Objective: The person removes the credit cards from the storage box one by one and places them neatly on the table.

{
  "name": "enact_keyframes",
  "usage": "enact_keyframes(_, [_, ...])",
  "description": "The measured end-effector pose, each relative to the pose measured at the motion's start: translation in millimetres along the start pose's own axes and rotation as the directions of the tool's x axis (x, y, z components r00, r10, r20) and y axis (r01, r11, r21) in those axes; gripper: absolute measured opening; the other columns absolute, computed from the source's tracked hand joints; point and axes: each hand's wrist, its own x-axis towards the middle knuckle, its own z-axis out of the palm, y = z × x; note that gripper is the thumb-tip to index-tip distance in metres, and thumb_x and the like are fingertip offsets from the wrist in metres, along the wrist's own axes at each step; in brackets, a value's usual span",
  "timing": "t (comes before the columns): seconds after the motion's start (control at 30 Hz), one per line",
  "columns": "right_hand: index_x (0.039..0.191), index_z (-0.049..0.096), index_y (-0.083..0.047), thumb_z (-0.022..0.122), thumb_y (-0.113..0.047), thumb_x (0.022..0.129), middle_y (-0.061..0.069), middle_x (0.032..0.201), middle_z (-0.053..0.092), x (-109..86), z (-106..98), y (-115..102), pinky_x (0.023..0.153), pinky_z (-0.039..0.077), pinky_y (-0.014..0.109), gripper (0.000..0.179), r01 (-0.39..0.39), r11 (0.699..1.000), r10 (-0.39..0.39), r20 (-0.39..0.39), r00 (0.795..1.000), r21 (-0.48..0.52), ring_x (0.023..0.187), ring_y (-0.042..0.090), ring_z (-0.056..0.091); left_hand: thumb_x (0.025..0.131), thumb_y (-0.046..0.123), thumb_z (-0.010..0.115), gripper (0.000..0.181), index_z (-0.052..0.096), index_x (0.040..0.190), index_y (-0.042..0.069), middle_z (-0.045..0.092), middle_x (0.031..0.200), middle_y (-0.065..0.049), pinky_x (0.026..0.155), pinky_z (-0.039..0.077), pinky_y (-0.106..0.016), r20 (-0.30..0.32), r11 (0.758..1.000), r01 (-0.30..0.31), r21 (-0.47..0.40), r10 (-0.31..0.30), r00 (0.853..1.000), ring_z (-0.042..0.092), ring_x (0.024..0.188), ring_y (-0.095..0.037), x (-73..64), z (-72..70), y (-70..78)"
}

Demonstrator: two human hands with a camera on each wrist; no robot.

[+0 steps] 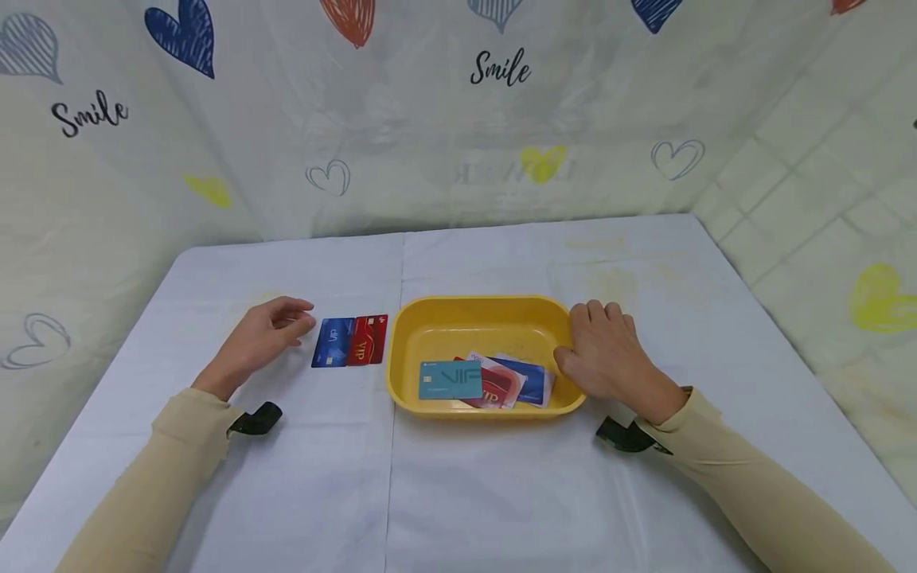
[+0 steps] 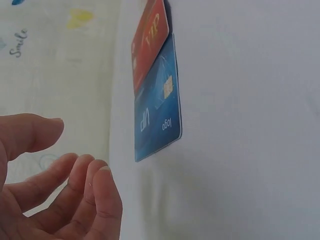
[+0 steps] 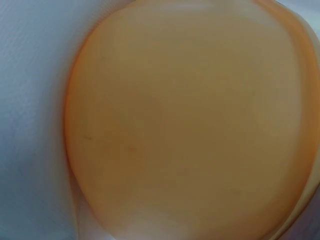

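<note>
A yellow plastic tray (image 1: 430,330) sits on the table with my right hand (image 1: 607,350) gripping its right rim. The tray's outer wall (image 3: 185,110) fills the right wrist view, where no fingers show. Inside lie a teal VIP card (image 1: 450,380), a red and pink card (image 1: 501,386) and a blue card (image 1: 532,383), overlapping. Left of the tray, a blue VIP card (image 1: 333,342) and a red VIP card (image 1: 368,340) lie side by side, edges touching or overlapping. My left hand (image 1: 268,334) hovers just left of them, fingers loosely bent around nothing.
A white cloth (image 1: 494,493) covers the table, with a seam running front to back. Behind the table hangs a pale curtain (image 1: 415,119) printed with hearts and "Smile". Dark wrist straps (image 1: 256,419) stick out below both sleeves.
</note>
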Motion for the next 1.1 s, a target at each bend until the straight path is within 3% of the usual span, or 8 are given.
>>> enact_keyframes(0.43, [0.104, 0.047, 0.001, 0.047, -0.027, 0.092, 0.014, 0.094, 0.043, -0.9, 0.0, -0.6, 0.077, 0.028, 0.042, 0.031, -0.012, 1.000, 0.012, 0.019, 1.000, -0.002, 0.094, 0.035, 0.037, 0.106, 0.044, 0.053, 0.053, 0.049, 0.148, 0.011, 0.060, 0.140, -0.018, 0.105, 0.055, -0.051, -0.035, 0.998, -0.064, -0.004, 0.064, 0.997, 0.065, 0.119, -0.034, -4.9, -6.1, 19.6])
enact_keyframes(0.8, [0.106, 0.047, 0.002, 0.047, -0.028, 0.092, 0.014, 0.094, 0.043, 1.0, 1.2, -0.5, 0.077, 0.028, 0.042, 0.032, -0.014, 1.000, 0.014, 0.012, 1.000, 0.000, 0.094, 0.034, 0.037, 0.105, 0.047, 0.055, 0.052, 0.053, 0.144, 0.013, 0.064, 0.131, -0.014, 0.089, 0.054, -0.026, -0.073, 0.988, -0.148, 0.033, 0.150, 0.986, 0.065, 0.115, -0.032, -10.3, -12.2, 37.3])
enact_keyframes(1.1, [0.101, 0.046, 0.000, 0.047, -0.027, 0.093, 0.014, 0.092, 0.042, -0.2, 1.7, 0.9, 0.075, 0.026, 0.041, 0.029, -0.004, 1.000, 0.004, 0.003, 1.000, 0.001, 0.092, 0.034, 0.037, 0.104, 0.045, 0.057, 0.048, 0.055, 0.142, 0.015, 0.065, 0.130, -0.012, 0.095, 0.059, -0.039, -0.103, 0.983, -0.173, 0.062, 0.178, 0.979, 0.066, 0.116, -0.029, -14.8, -7.2, 59.1])
